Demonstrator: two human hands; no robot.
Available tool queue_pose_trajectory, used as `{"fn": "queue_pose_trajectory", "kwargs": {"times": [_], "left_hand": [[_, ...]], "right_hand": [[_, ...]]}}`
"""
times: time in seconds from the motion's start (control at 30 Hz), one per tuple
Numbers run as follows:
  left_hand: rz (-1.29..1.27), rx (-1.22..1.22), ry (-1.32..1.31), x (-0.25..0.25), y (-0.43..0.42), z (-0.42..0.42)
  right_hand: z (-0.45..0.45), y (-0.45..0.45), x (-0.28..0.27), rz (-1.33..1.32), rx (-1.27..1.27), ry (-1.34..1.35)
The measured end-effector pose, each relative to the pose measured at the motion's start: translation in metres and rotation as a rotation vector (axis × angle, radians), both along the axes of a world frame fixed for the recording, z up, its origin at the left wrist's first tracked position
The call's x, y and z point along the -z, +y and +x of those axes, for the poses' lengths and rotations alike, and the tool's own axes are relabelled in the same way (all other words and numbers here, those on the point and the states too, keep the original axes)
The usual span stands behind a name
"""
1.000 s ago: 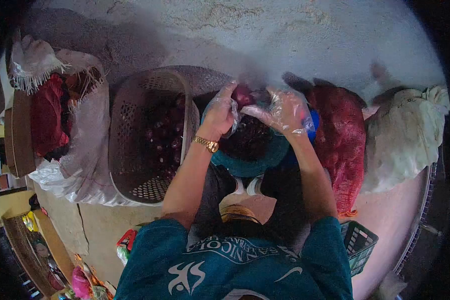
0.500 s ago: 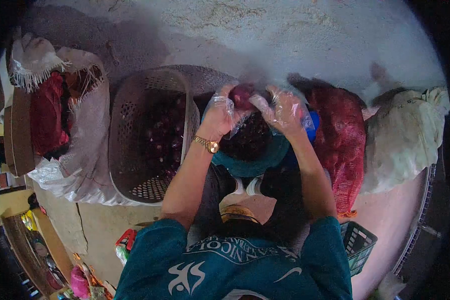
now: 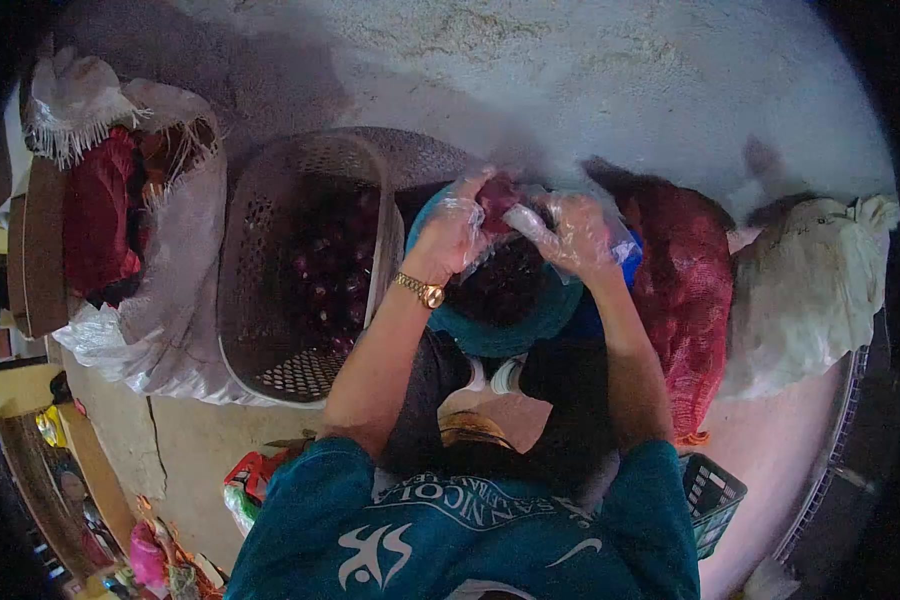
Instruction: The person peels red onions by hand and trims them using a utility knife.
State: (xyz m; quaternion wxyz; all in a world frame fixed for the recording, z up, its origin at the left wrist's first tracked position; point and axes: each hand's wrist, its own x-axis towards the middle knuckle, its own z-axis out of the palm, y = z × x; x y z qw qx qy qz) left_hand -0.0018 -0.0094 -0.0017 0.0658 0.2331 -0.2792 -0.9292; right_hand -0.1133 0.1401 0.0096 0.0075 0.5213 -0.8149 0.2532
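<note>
A dark purple-red bulb that looks like a red onion [image 3: 497,203] is held up above a teal basin [image 3: 510,338]. My left hand [image 3: 456,232], in a clear plastic glove with a gold watch at its wrist, grips it from the left. From the right, my gloved right hand [image 3: 576,234] presses its thumb against the onion, its fingers curled. Whether a small blade is in that hand I cannot make out. Below both hands, dark purple pieces or skins [image 3: 500,285] fill the basin.
Left of the basin stands a perforated plastic basket [image 3: 295,380] with several red onions, beside an open white woven sack [image 3: 185,240]. To the right are a full red mesh sack [image 3: 682,270] and a pale sack [image 3: 805,290]. A green crate [image 3: 712,500] stands near my right side.
My right hand's fingers have curled in from a more spread pose, and its thumb stays at the onion. My left hand still holds the onion, slightly shifted right.
</note>
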Motion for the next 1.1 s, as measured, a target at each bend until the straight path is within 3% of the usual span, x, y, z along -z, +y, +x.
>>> {"fn": "queue_pose_trajectory", "kwargs": {"times": [0.17,0.27,0.37,0.5,0.57,0.7,0.77,0.87,0.97,1.03,1.1], "left_hand": [[-0.014,0.014,-0.104,0.008,-0.001,-0.001],[-0.114,0.015,-0.189,-0.005,-0.003,0.005],[-0.043,-0.124,-0.127,-0.001,0.001,0.005],[-0.003,-0.135,-0.124,0.018,-0.006,0.0],[-0.203,-0.199,-0.174,0.019,-0.007,0.003],[-0.161,-0.202,-0.103,0.002,-0.011,0.007],[-0.03,-0.361,-0.099,-0.006,-0.008,0.002],[0.104,-0.368,0.012,0.007,-0.018,0.003],[0.07,-0.279,0.072,0.016,-0.017,0.002],[0.167,-0.223,0.115,0.016,-0.016,-0.002],[0.267,-0.164,0.16,0.019,-0.012,-0.007]], "right_hand": [[0.009,-0.002,-0.021,-0.061,-0.043,-0.127],[0.01,-0.002,-0.018,0.03,-0.046,-0.095],[0.009,-0.003,-0.01,0.021,-0.098,-0.002],[0.008,0.0,-0.008,0.099,-0.173,0.042],[0.007,0.002,-0.006,0.133,-0.196,0.069],[0.008,0.002,-0.004,0.133,-0.322,0.065],[0.01,0.001,-0.006,0.103,-0.329,0.055],[0.009,0.0,-0.01,0.108,-0.317,-0.023],[0.005,-0.002,-0.006,0.203,-0.103,-0.089],[0.003,-0.001,-0.002,0.036,0.025,-0.001],[0.005,-0.001,-0.007,0.052,0.067,0.003]]}}
